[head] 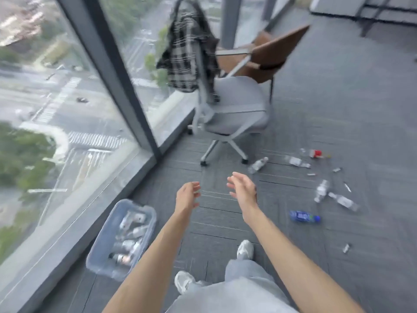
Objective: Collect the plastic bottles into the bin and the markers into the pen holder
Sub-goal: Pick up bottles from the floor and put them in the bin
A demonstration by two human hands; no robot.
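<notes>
A clear bluish plastic bin (150,213) stands on the carpet by the window at lower left, with several bottles lying in it. My left hand (187,195) and my right hand (244,190) are stretched out over the floor, both empty with fingers spread. A blue bottle (304,216) lies to the right of my right arm. Clear bottles lie beyond it: one near the chair wheels (258,165), a pair (321,190) (343,201) further right, and another (296,161) farther back. Small markers (347,187) (346,248) are scattered on the carpet. No pen holder is visible.
A grey office chair (237,111) with a checked shirt (189,48) over its back stands ahead near the glass wall (67,98). A brown chair (270,55) is behind it. A red-and-clear object (315,153) lies at the far right. My shoes (245,249) are on the carpet.
</notes>
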